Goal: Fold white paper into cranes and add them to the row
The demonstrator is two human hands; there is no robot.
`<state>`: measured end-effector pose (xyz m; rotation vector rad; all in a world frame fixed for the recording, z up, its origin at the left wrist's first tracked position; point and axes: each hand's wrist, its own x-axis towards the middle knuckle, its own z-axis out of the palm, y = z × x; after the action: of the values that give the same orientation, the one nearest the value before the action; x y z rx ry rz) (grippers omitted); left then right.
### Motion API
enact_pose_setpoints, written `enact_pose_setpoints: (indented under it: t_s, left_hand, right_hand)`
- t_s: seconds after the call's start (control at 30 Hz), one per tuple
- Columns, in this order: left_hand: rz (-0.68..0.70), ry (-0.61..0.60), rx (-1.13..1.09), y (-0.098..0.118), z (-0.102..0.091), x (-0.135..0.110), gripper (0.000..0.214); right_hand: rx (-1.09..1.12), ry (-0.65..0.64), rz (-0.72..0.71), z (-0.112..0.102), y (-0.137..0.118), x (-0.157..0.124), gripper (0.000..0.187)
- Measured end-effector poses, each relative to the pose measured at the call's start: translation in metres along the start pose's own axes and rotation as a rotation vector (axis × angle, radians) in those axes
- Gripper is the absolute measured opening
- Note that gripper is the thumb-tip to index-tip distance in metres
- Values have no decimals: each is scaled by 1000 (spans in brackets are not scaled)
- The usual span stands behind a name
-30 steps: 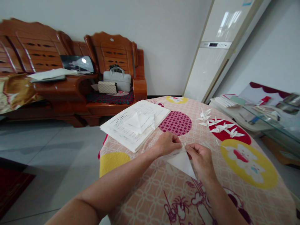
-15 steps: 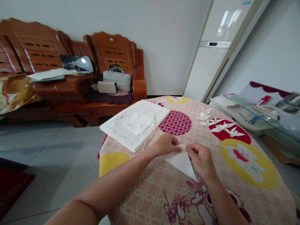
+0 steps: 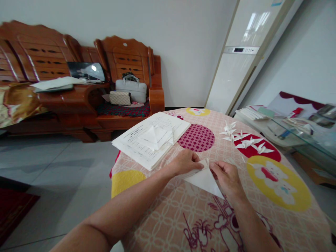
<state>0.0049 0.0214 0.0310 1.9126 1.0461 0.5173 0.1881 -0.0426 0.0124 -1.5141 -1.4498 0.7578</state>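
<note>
A white paper folded into a triangle (image 3: 204, 181) lies on the patterned tablecloth (image 3: 183, 217) in front of me. My left hand (image 3: 185, 161) rests curled on the paper's upper left edge, fingers pressed down near its top corner. My right hand (image 3: 228, 178) pinches the right edge of the same paper, fingers closed. The two hands almost meet at the paper's top corner.
A stack of printed sheets (image 3: 151, 139) with a folded paper on top lies at the table's far left. Several white paper cranes (image 3: 245, 140) sit at the far right. Wooden chairs (image 3: 126, 80) with bags, a tall white appliance (image 3: 241, 52) and a cluttered glass table (image 3: 294, 129) surround the table.
The folded triangle has shifted slightly, its top corner lifted a little toward my left fingers. My right hand slid a bit down and right along the edge. The left hand barely moved.
</note>
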Motion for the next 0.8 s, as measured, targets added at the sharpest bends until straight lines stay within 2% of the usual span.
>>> enact_pose_setpoints:
  t_s: [0.23,0.57,0.8]
  left_hand:
    - [3,12,0,-2,1,1,25]
    - [-5,-6,12,3,1,0,25]
    - [-29,-2,4,6,1,-1,23]
  right_hand:
    - [-133,-26,-84,-2,-12,-1,26]
    - [-286,13,-207,1,-6,-2,24]
    - [-215,97,-144,3,-7,-2,26]
